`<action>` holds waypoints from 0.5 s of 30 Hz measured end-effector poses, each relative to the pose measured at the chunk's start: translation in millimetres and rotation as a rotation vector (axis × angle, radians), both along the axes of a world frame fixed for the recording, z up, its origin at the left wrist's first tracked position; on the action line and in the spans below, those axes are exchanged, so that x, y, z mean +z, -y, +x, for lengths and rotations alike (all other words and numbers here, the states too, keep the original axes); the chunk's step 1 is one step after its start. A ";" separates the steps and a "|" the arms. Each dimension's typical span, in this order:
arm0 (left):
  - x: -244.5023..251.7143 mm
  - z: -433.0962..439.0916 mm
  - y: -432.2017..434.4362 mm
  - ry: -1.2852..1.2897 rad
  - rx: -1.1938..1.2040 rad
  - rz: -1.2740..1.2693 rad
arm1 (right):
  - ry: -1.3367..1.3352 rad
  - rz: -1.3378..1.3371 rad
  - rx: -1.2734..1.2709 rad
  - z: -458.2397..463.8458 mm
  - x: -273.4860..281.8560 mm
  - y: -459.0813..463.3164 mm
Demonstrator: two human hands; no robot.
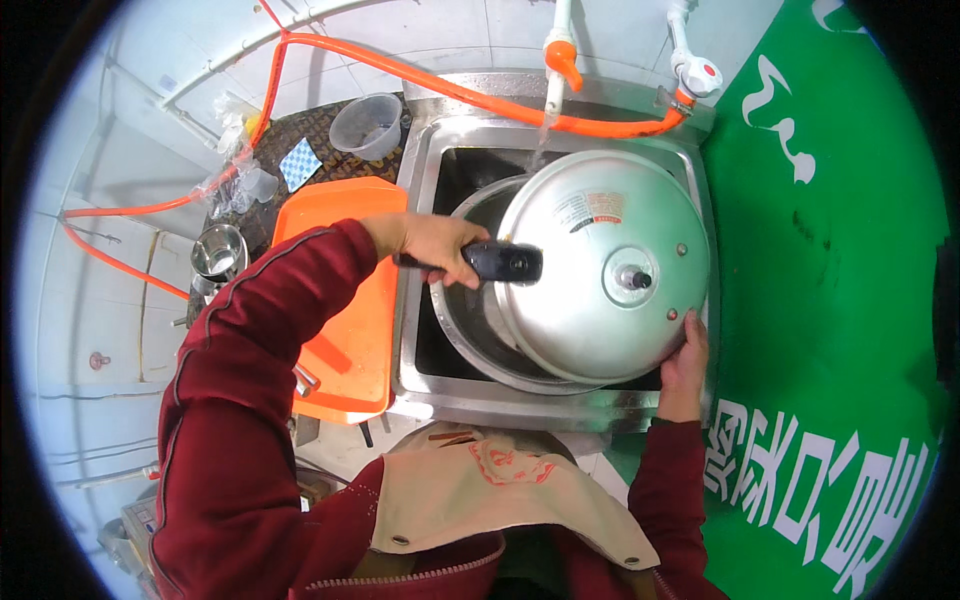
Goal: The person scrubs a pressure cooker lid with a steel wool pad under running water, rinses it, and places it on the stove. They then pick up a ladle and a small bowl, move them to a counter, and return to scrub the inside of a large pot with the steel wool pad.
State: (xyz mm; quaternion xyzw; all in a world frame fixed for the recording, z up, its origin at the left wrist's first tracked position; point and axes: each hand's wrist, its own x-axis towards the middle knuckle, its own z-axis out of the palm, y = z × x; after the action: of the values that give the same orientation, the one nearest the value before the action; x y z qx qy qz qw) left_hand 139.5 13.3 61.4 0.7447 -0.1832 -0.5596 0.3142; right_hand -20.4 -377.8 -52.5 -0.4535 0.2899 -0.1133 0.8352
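A round silver pressure-cooker lid [570,315] is held tilted over a stainless steel sink [431,401]. My left hand [439,247] is closed around the lid's long black handle [506,261]. My right hand [686,364] grips the lid's rim at its lower right, the thumb on the top face. A black-tipped valve [636,279] stands at the lid's middle. Under the lid, a large metal basin [465,337] sits in the sink, partly hidden. Water [538,154] runs from a white tap with an orange lever [564,64] behind the lid.
An orange tray [345,300] lies left of the sink. Beyond it are a translucent plastic bowl [367,127], a blue checked packet [301,164] and a small metal cup [219,252]. An orange hose [420,79] crosses behind the sink. A green panel [817,300] with white lettering borders the right side.
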 end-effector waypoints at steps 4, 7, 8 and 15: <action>-41.8 51.8 9.2 0.421 -0.131 0.003 | -0.010 0.007 -0.070 24.2 -5.4 -3.4; -63.3 87.2 22.8 0.814 -0.230 -0.075 | 0.012 0.003 -0.115 38.0 -3.8 -7.4; -68.2 95.3 28.5 0.901 -0.196 -0.092 | 0.032 -0.013 -0.138 40.9 -2.1 -8.4; -73.2 138.2 78.1 1.089 -0.169 -0.173 | 0.097 -0.028 -0.297 48.2 7.6 -6.6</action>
State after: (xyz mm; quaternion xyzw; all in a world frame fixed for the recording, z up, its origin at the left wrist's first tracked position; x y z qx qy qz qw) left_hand 277.7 -64.8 -11.8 0.8805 -0.4234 -0.1003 0.1883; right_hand 27.8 -371.2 -44.9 -0.4111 0.3116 -0.2615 0.8158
